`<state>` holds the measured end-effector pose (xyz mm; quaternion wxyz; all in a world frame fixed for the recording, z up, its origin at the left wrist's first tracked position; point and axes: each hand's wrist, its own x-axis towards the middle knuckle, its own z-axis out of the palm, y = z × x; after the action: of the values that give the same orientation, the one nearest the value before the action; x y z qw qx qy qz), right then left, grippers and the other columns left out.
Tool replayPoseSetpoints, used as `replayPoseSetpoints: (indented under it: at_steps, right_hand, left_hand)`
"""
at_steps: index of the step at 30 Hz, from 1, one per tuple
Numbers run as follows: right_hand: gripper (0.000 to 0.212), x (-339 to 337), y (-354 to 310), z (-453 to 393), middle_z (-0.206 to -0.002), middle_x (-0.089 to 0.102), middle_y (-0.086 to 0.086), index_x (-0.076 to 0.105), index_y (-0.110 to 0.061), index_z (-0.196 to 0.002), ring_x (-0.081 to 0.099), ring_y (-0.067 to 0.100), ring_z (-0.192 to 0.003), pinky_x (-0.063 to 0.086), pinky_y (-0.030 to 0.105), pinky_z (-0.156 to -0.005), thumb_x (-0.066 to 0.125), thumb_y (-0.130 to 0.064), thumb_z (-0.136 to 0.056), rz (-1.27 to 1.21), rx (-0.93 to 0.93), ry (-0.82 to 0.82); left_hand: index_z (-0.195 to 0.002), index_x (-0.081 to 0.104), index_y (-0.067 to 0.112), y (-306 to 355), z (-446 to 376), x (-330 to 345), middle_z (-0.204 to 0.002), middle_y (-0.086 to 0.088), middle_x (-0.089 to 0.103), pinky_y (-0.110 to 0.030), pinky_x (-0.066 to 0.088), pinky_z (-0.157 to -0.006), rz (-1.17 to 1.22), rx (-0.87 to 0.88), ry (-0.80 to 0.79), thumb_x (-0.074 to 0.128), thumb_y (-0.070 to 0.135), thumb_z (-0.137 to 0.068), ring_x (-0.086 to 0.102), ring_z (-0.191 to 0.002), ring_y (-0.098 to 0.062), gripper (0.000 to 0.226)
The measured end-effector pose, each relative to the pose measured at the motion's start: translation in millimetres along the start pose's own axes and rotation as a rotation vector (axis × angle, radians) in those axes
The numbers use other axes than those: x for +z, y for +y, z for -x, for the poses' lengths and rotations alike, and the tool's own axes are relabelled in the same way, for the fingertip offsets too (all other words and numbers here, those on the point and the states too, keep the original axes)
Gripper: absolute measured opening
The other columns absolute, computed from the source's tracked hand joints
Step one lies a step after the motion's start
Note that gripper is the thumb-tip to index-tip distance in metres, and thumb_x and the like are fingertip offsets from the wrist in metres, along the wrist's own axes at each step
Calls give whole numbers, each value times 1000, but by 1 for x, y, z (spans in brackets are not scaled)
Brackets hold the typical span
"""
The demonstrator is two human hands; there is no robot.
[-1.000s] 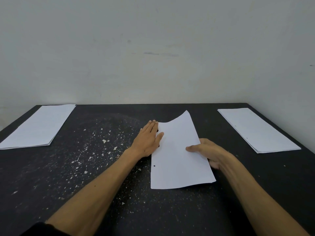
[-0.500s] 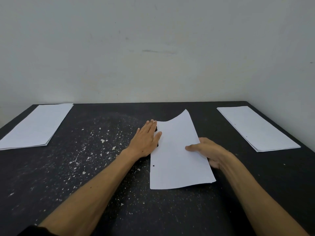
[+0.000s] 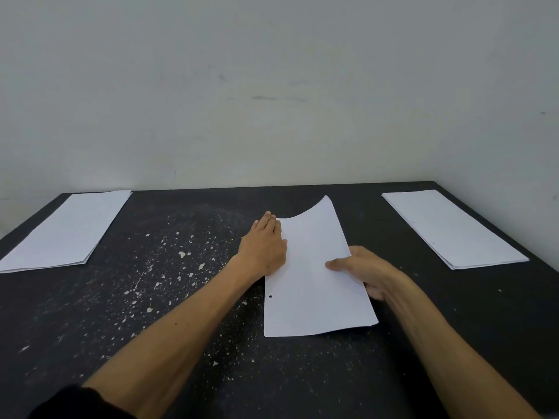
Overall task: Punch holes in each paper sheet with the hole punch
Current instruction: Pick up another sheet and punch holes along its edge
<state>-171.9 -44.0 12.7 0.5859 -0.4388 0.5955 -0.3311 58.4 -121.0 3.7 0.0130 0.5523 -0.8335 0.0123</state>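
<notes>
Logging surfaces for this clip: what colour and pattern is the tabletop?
Black, speckled with small white flecks, densest left of centre; the table shows in the head view.

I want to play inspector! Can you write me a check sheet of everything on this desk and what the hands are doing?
Surface: black table, covered with white specks and paper bits.
Job's things: middle sheet lies flat near the person, its far end curled up, with one punched hole near its left edge. The hole punch is hidden, probably under the left hand.
Clutter: left paper stack; right paper stack, which shows small dark dots along its left edge.
Grippers: left hand presses down flat at the sheet's left edge; right hand pinches the sheet's right edge.
Cables: nothing seen.
Surroundings: plain pale wall behind and to the right.
</notes>
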Motion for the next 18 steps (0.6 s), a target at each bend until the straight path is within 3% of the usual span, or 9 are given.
replayPoseSetpoints:
  at_steps: [18]
  right_hand:
    - [24, -37, 7, 21, -111, 80, 11, 69, -6, -123, 78, 31, -101, 60, 49, -92, 65, -7, -99, -44, -3, 63]
  left_hand:
    - [-161, 13, 2, 0, -1, 0, -171, -10, 6, -42, 8, -128, -35, 3, -14, 18, 33, -110, -4, -158, -23, 60]
